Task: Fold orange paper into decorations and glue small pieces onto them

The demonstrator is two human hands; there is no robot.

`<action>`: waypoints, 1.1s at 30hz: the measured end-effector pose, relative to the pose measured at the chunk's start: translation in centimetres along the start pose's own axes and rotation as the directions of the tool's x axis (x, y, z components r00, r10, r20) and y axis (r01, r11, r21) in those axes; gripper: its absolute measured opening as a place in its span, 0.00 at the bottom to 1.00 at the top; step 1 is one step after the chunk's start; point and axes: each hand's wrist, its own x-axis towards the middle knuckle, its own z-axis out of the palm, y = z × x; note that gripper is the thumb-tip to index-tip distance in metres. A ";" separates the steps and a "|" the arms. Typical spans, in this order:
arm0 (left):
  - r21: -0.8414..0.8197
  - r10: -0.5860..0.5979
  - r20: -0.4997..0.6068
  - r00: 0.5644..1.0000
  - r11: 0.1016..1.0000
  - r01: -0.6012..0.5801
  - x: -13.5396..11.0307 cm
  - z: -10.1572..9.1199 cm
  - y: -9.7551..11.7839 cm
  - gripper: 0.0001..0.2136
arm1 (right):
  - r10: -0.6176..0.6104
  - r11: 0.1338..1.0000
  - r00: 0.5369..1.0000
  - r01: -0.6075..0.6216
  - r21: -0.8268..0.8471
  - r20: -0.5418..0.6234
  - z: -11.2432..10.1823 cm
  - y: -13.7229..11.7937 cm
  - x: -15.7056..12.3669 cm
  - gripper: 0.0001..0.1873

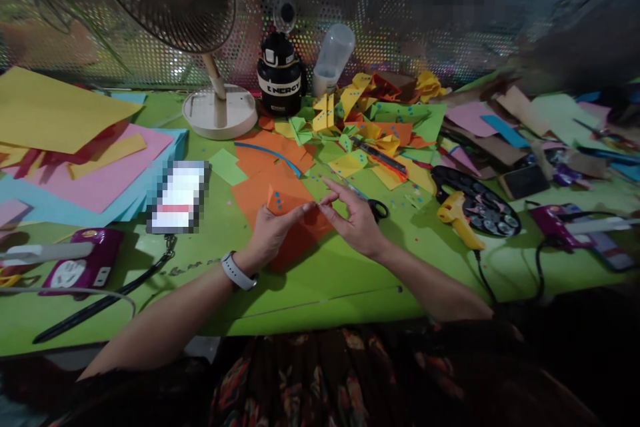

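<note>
A folded piece of orange paper (276,199) with blue dots is in my left hand (273,230), its thumb stretched along the near edge. My right hand (357,220) meets the tip of that thumb. Its thumb and one finger are pinched together there, while another finger sticks out above. Whatever lies in the pinch is too small to make out. Under both hands lie flat sheets of orange paper (300,247). Behind my right hand is a pair of scissors (380,209) with black handles, partly hidden.
Folded coloured paper pieces (380,127) are heaped at the back, beside a black bottle (280,80) and a fan (220,110). Left are a phone (179,197) and paper sheets (65,107). Right are a yellow glue gun (461,221), a black round tray (515,221) and cables.
</note>
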 end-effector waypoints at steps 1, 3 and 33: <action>0.009 -0.001 -0.005 1.000 1.000 0.001 0.0 0.0 0.0 0.09 | 0.002 1.000 1.000 -0.002 0.000 0.000 0.1 0.0 0.0 0.26; 0.035 -0.005 -0.010 1.000 0.999 0.005 0.0 0.0 0.2 0.09 | 0.006 1.000 1.000 -0.006 0.002 0.003 0.2 0.0 -0.1 0.25; 0.219 -0.205 0.175 0.963 0.962 0.165 1.0 -1.0 0.6 0.18 | 0.357 0.865 0.929 -0.289 0.410 -0.098 -2.2 2.9 1.5 0.33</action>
